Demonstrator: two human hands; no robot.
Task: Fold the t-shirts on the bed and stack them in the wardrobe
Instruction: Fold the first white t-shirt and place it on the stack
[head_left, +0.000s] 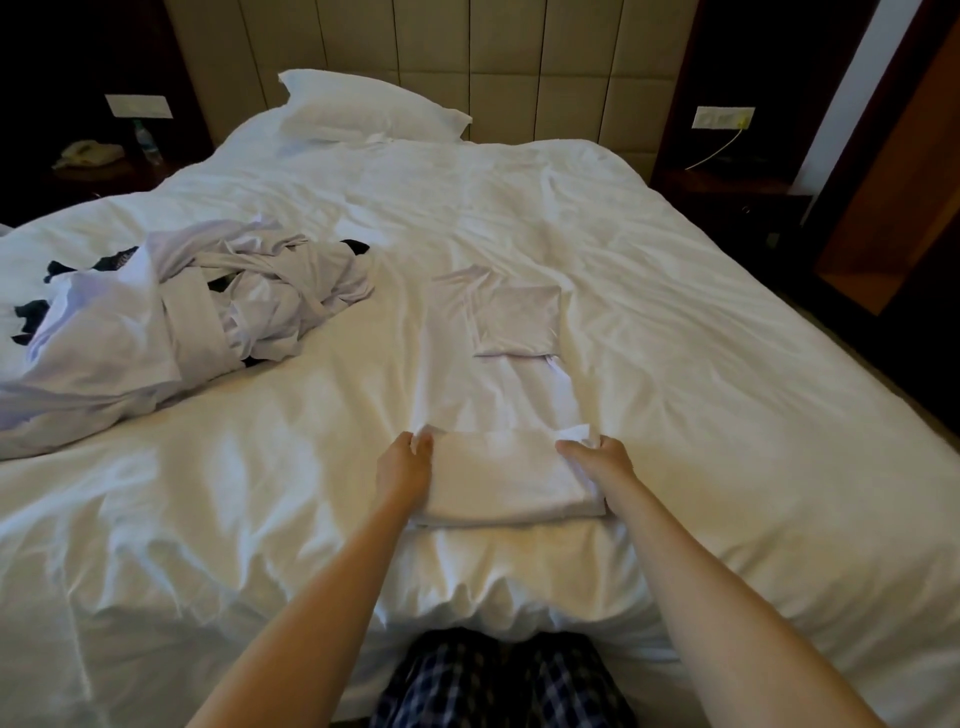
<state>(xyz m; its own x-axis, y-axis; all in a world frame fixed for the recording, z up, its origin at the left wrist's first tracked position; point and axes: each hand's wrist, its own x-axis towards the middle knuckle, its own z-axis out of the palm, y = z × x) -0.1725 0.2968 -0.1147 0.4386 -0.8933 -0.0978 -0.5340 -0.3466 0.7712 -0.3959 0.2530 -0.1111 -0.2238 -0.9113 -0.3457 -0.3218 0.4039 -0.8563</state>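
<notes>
A white t-shirt (498, 395) lies lengthwise on the white bed (701, 322), its sides folded in and a sleeve laid across the top. The bottom part (498, 475) is doubled over toward the collar. My left hand (405, 465) pinches the left corner of that fold. My right hand (597, 460) grips the right corner. A heap of unfolded white and dark t-shirts (171, 312) sits on the bed's left side.
A pillow (363, 106) leans at the padded headboard. Dark nightstands flank the bed: the left one (119, 171) holds a phone (88, 153) and a bottle (147, 140), the right one (727, 192) has a yellow cable (717, 148). A wooden panel (893, 208) stands at the right.
</notes>
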